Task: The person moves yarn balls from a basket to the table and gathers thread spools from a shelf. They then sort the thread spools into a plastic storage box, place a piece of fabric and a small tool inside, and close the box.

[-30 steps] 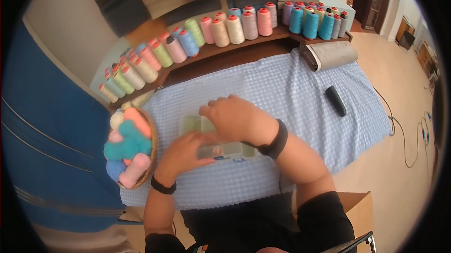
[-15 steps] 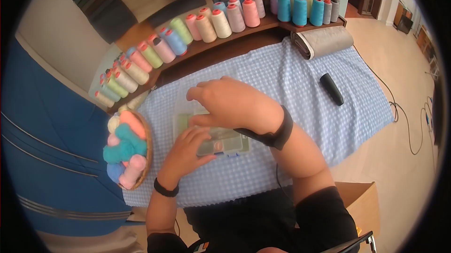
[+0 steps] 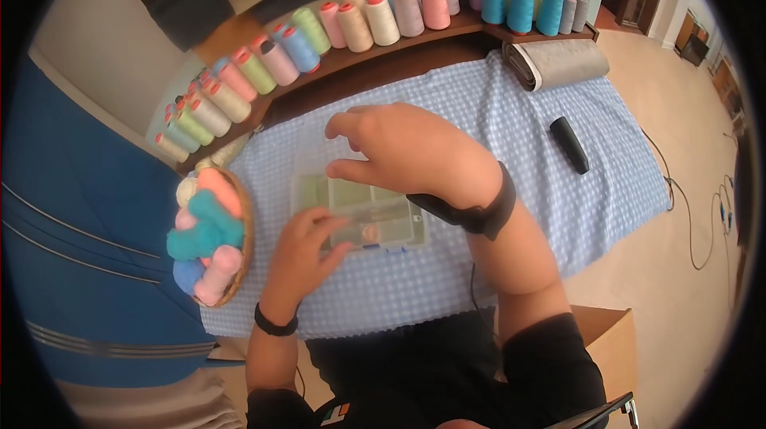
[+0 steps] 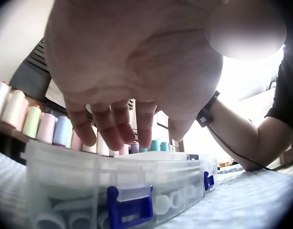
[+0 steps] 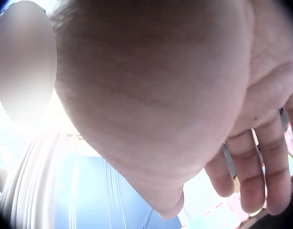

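Observation:
A clear plastic compartment box (image 3: 392, 230) with blue latches (image 4: 131, 207) lies on blue gingham cloth. Greenish compartments show toward its back, and a round pinkish item sits near its front. In the left wrist view, pale ring-shaped items show through its wall. My left hand (image 3: 297, 257) is at the box's left front side, fingers loosely extended over the edge and thumb apart. Above the box's back part hovers my right hand (image 3: 419, 150), palm down, fingers loosely bent with nothing visible in them. The right wrist view shows its palm (image 5: 156, 90) and relaxed fingers.
At the left edge stands a wicker basket (image 3: 244, 230) of yarn. Thread cones (image 3: 383, 21) line a raised shelf behind the cloth. A black cylindrical object (image 3: 569, 145) and a grey fabric roll (image 3: 562, 63) lie to the right. A cord (image 3: 472, 293) hangs at the front.
My hands, overlapping a second ago, have drawn apart. The right hand has moved back and up over the box; the left has come slightly down and left. The head view has shifted a little.

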Motion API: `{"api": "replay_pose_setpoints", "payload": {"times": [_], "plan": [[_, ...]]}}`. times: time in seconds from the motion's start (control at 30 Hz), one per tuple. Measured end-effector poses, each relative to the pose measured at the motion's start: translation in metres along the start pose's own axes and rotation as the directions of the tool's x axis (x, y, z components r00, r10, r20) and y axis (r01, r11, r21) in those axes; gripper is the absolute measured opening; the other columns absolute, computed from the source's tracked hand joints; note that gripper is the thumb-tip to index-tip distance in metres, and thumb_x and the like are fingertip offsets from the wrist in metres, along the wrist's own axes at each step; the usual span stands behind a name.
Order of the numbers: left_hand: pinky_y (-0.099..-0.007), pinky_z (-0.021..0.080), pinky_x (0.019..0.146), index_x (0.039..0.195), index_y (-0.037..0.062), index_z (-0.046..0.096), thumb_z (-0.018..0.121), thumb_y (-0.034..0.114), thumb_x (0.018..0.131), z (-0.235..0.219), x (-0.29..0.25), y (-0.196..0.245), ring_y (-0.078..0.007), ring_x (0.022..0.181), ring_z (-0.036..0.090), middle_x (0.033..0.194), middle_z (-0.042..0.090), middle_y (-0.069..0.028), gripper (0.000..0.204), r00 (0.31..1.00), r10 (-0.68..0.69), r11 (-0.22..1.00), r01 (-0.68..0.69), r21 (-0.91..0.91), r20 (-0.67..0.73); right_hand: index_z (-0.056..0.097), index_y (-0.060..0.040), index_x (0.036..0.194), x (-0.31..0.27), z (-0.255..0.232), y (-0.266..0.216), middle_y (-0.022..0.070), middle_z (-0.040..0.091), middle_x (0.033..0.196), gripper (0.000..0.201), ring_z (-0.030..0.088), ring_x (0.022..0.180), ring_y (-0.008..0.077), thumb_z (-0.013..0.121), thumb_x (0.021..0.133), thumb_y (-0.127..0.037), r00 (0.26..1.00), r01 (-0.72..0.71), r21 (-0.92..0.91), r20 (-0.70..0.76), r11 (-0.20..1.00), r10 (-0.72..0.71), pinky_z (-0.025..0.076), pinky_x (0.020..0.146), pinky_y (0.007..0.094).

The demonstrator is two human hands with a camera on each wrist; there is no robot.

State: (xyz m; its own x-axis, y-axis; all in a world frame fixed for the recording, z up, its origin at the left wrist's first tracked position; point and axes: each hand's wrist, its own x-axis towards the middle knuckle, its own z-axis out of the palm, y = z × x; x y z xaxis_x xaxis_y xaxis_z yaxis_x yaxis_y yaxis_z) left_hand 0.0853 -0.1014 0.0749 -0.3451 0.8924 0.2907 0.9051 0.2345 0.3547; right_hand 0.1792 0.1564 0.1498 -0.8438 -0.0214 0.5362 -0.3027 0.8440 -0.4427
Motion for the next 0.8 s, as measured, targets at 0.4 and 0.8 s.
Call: {"api": "replay_pose_setpoints", "payload": {"times": [0.4,0.8], "plan": [[-0.0445,0.054,0.100,0.126,0.0050,0.069,0.083,0.017,0.088,0.002,-0.007,-0.009,-0.0384,0.121,0.064,0.133,0.063,-0.0145,0.042,0.998,-0.039,0.999,0.040,-0.025,0.040,0.069,0.0021,0.103,0.002,0.004,0.004,0.0219,0.074,0.091,0.028,0.073,0.090,0.0416,0.072,0.095,-0.025,0.999,0.024,-0.013,-0.039,1.000,-0.025,0.058,0.080,0.0498],[-0.0504,0.047,0.112,0.139,0.0124,0.066,0.092,0.024,0.078,-0.001,-0.005,-0.015,-0.0396,0.136,0.054,0.151,0.056,-0.0134,0.067,0.980,0.124,0.984,-0.141,0.106,0.153,0.068,0.0008,0.101,0.002,0.005,0.002,0.0205,0.074,0.089,0.025,0.072,0.088,0.0413,0.072,0.096,-0.024,1.000,0.014,-0.021,-0.013,1.000,-0.014,0.058,0.078,0.0503]]}}
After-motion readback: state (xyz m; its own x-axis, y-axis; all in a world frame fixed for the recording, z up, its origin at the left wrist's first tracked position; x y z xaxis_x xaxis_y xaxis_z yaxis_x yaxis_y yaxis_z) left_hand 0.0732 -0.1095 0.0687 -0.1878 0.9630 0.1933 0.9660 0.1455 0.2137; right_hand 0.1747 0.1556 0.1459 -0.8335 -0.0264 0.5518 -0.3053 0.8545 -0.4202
